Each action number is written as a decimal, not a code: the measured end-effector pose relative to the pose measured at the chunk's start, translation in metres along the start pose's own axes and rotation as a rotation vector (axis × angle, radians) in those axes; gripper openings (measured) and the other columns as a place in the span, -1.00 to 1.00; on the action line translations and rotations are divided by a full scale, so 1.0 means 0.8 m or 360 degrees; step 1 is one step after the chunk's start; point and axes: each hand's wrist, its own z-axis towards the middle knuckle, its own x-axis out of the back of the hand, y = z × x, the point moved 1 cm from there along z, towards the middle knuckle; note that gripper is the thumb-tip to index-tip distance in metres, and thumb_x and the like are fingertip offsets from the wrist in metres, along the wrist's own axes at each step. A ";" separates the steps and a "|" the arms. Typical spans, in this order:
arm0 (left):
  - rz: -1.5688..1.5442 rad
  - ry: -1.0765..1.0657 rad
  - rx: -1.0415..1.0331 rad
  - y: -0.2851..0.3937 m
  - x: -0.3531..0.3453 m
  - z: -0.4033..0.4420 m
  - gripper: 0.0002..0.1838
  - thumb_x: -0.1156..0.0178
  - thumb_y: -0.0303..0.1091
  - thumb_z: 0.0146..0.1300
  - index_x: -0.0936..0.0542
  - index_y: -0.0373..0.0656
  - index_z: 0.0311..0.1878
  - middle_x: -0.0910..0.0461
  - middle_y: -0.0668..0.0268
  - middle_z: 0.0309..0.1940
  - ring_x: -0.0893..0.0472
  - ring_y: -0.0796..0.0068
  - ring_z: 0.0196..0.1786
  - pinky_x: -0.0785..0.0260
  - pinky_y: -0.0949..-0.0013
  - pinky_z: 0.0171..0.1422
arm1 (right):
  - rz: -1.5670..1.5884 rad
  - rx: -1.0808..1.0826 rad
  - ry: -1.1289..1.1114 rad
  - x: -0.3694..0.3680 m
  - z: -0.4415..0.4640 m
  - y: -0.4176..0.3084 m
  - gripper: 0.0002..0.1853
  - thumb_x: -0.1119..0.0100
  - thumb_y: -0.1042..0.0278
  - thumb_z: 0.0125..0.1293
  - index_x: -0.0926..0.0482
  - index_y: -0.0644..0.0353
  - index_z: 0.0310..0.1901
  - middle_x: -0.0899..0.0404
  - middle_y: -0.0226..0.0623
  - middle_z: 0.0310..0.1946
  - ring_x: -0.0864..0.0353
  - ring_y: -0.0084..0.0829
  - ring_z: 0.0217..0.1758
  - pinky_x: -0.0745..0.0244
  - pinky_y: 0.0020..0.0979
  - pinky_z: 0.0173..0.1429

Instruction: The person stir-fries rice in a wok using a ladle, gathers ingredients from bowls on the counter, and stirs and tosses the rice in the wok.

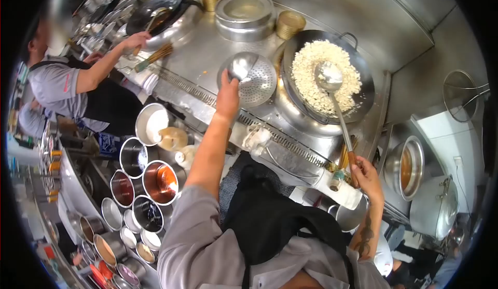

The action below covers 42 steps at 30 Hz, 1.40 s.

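Observation:
A black wok (366, 76) on the stove holds a wide heap of pale, crumbly food (311, 71). My right hand (366, 175) is wrapped round the wooden handle of a metal ladle (340, 114), whose bowl rests on the food. Left of the wok, my left hand (228, 94) is closed at the near edge of a small metal bowl (241, 66). That bowl lies over a round perforated strainer (262, 88) above the steel counter. How the fingers sit under the bowl is partly hidden.
A large lidded pot (245, 9) stands between two gold-coloured tins (290, 24) (211, 0). Metal containers of sauces and powder (160, 182) crowd the lower left. A co-worker (78, 81) works at another wok (161, 17). A wire strainer (460, 96) hangs at the right.

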 end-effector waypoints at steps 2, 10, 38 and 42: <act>0.0200 -0.0466 0.0068 -0.029 -0.041 -0.007 -0.76 0.08 -0.50 0.23 -0.49 -0.17 -0.07 -0.11 -0.09 0.38 -0.54 -0.17 -0.01 -0.41 0.03 0.13 | -0.0087 0.0008 -0.0053 0.000 -0.007 -0.014 -0.57 -0.24 0.28 0.24 -0.46 0.27 0.11 -0.61 -0.26 -0.35 -0.56 -0.51 -0.42 -0.47 -0.45 -0.31; 0.0155 -0.0152 -0.0056 0.007 0.012 0.039 -0.76 0.06 -0.53 0.19 -0.48 -0.18 -0.08 -0.12 -0.23 0.34 -0.56 -0.20 -0.10 -0.44 0.01 0.02 | -0.0241 -0.0015 0.0096 0.019 -0.025 -0.041 -0.62 -0.25 0.34 0.22 -0.49 0.28 0.05 -0.57 -0.24 -0.34 -0.55 -0.45 -0.24 -0.44 -0.43 -0.21; -0.1630 0.2456 0.1334 0.129 0.442 -0.625 -0.86 -0.14 -0.36 0.33 -0.45 -0.19 -0.16 -0.56 0.15 -0.14 -0.60 0.21 -0.08 -0.53 0.18 0.04 | -0.0021 0.1106 -0.0869 -0.049 0.157 -0.130 -0.62 -0.08 0.42 0.37 -0.37 0.27 0.19 -0.48 -0.42 -0.21 -0.44 -0.65 -0.30 -0.40 -0.61 -0.24; -0.1281 0.3121 0.1295 0.151 0.485 -0.803 -0.81 -0.09 -0.43 0.35 -0.33 -0.27 -0.08 -0.50 0.06 -0.19 -0.62 0.10 -0.16 -0.60 0.14 -0.05 | -0.0084 0.1350 -0.0918 -0.075 0.137 -0.183 -0.63 -0.08 0.40 0.36 -0.40 0.26 0.17 -0.48 -0.43 -0.26 -0.43 -0.65 -0.35 -0.39 -0.62 -0.25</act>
